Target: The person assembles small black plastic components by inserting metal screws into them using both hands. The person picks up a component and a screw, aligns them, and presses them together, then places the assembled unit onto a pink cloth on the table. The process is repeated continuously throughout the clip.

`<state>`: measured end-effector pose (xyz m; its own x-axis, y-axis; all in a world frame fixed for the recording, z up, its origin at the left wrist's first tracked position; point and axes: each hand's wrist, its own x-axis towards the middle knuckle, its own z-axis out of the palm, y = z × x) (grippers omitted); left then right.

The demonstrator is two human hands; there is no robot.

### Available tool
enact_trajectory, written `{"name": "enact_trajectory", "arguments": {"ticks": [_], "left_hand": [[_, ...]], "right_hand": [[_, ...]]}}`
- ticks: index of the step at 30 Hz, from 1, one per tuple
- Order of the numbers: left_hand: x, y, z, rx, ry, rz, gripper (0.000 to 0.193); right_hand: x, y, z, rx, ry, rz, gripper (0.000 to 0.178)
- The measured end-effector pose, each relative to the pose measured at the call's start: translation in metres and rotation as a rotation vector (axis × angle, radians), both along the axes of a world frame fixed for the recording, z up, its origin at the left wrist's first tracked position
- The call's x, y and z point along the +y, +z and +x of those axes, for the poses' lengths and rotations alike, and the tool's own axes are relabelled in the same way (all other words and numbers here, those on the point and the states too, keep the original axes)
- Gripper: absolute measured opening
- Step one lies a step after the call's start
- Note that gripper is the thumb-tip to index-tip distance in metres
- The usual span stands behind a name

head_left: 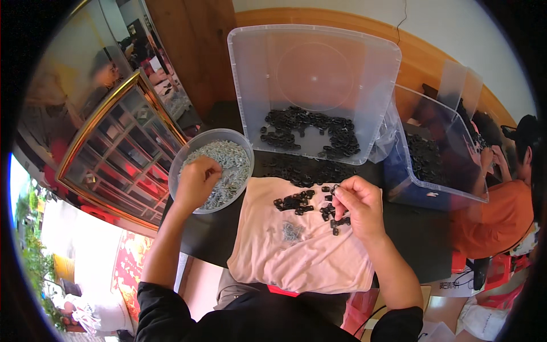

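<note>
While the fingers of the left hand (198, 178) curl above silvery screws (232, 161) in a round tub (172, 181), their grip impossible to tell, those of the right hand (361, 208) appear pinched on a black plastic fitting (335, 187) at their tips, likely light, stiff and smooth, best held by its edges.

Under my fingers (213, 169), a black table (421, 251) is carrying a round tub (172, 178) and pink cloth (273, 265); beyond them, a clear bin (313, 68) is standing.
</note>
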<state>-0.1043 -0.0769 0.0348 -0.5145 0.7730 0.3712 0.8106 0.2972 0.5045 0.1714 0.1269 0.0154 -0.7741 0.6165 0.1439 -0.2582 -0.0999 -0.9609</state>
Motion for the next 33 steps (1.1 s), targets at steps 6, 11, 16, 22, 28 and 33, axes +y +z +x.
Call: {"name": "enact_trajectory", "arguments": {"ticks": [6,11,16,22,28,33], "left_hand": [[0.022,-0.004,0.004,-0.027,-0.08,-0.04,0.008],[0.062,0.016,0.045,-0.026,-0.239,0.08,0.008],[0.108,-0.01,0.079,0.282,-0.484,-0.081,0.021],[0.124,-0.024,0.076,0.211,-0.451,-0.255,0.021],[0.114,-0.022,0.075,-0.125,-0.43,0.018,0.02],[0.1,-0.006,0.1,-0.571,-0.353,0.096,0.025]], "right_hand": [[0.004,0.002,0.003,-0.018,-0.028,0.026,0.012],[0.007,-0.005,0.004,-0.004,0.0,0.003,0.011],[0.007,-0.004,0.003,-0.015,-0.004,0.006,0.011],[0.008,-0.002,0.004,-0.003,-0.003,0.002,0.01],[0.008,-0.005,0.003,0.005,0.009,0.019,0.009],[0.008,-0.006,0.004,-0.017,0.004,0.011,0.009]]}}
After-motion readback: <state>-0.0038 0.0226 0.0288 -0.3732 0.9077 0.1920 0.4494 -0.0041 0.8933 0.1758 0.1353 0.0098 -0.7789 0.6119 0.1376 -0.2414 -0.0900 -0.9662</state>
